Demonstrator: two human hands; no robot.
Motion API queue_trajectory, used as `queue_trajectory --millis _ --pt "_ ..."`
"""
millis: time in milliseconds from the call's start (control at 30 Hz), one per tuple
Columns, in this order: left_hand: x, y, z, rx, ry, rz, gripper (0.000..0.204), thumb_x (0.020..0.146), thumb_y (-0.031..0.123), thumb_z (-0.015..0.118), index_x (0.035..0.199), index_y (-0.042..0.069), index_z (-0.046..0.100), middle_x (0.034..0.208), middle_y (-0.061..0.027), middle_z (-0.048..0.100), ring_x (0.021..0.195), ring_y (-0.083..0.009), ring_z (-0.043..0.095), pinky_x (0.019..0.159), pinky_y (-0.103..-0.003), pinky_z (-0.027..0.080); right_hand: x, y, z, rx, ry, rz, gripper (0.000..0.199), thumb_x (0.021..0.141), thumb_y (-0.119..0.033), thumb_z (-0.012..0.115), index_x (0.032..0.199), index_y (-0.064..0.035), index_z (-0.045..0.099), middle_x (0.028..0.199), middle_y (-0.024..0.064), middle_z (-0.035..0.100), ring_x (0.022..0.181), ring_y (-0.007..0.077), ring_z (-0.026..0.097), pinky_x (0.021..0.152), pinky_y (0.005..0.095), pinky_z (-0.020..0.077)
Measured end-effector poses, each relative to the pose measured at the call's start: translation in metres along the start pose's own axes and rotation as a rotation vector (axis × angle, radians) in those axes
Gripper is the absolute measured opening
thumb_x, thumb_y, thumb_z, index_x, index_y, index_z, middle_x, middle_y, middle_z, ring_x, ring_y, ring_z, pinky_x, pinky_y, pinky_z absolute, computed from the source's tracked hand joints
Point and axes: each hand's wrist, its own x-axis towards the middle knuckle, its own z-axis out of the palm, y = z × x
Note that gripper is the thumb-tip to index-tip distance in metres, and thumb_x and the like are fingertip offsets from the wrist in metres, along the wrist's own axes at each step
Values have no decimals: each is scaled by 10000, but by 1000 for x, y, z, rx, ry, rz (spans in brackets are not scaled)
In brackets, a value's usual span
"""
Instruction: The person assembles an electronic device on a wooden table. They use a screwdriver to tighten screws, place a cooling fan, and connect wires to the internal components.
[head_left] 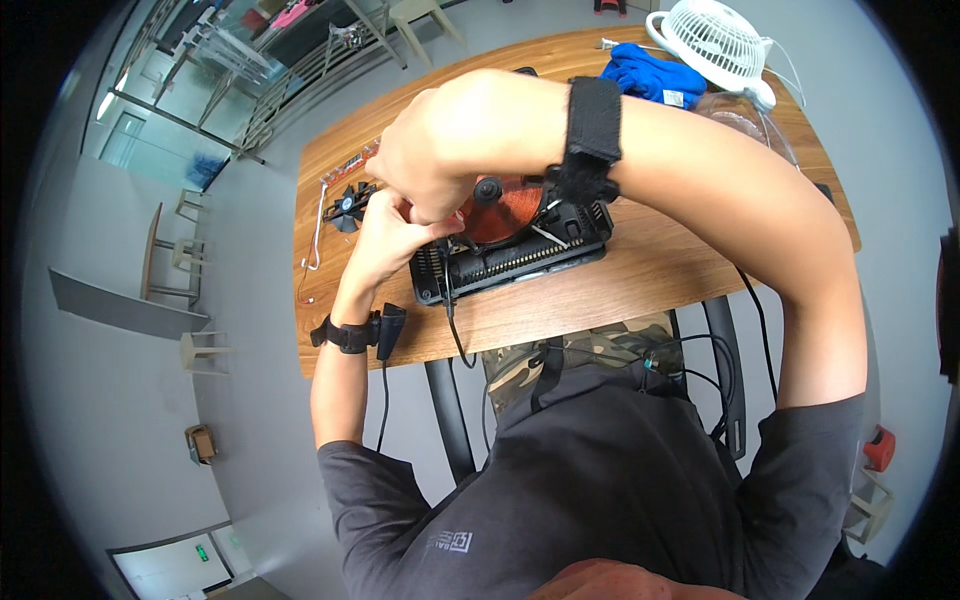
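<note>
A black opened housing (520, 262) with a round copper coil (512, 208) in it, like an induction cooker, rests on the wooden table. At its left end my left hand (388, 232) has its fingers bent, with the thumb stretched toward the coil. My right hand (425, 150) arches over from the right and meets my left fingertips, its own fingers curled. Whatever is between the fingers of both hands is hidden. A small black fan (350, 206) lies just left of my hands. Beyond it lies a narrow red strip (350, 168) with a white cable.
A white desk fan (712, 45) and a blue cloth (650, 75) sit at the far right of the table (560, 300). A black cord (458, 335) runs from the housing over the front edge. Black straps with small devices circle both wrists; more cables hang by my lap.
</note>
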Motion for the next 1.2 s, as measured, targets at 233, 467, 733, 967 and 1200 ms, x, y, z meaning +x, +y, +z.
queue_trajectory --millis 233,467,733,967,1200 --pt "3 -15 -12 -65 -139 -27 281 834 72 802 1083 -9 702 988 -47 723 892 -88 649 809 -252 525 4 7 3 -19 56 -13 314 866 -342 675 1066 -126 785 1049 91 759 956 268 717 828 401 562" --pt "-7 2 -4 28 -25 -50 309 816 31 812 1080 -32 666 1002 -90 725 909 -148 699 817 -293 568 34 7 19 -81 189 -2 343 859 -360 689 1075 -108 778 1031 100 756 933 286 714 819 413 567" --pt "-4 -19 -22 32 -113 -40 293 855 27 769 1133 -35 699 946 -44 727 855 -96 670 802 -248 542 13 7 11 -24 104 -63 326 873 -363 659 1026 -104 786 978 109 754 883 299 708 770 431 566" --pt "-3 -10 -9 120 -25 -69 328 769 103 872 1021 -1 690 899 -29 727 835 -81 658 768 -253 539 28 10 19 -39 170 -8 345 868 -381 682 1013 -86 786 966 122 753 877 302 710 777 428 572" --pt "0 -15 -12 -9 -28 -43 263 795 59 840 1009 -9 702 873 -17 714 807 -69 626 764 -259 531 20 14 16 -44 131 -76 335 850 -314 705 1072 -70 764 991 118 753 867 302 710 737 437 573"
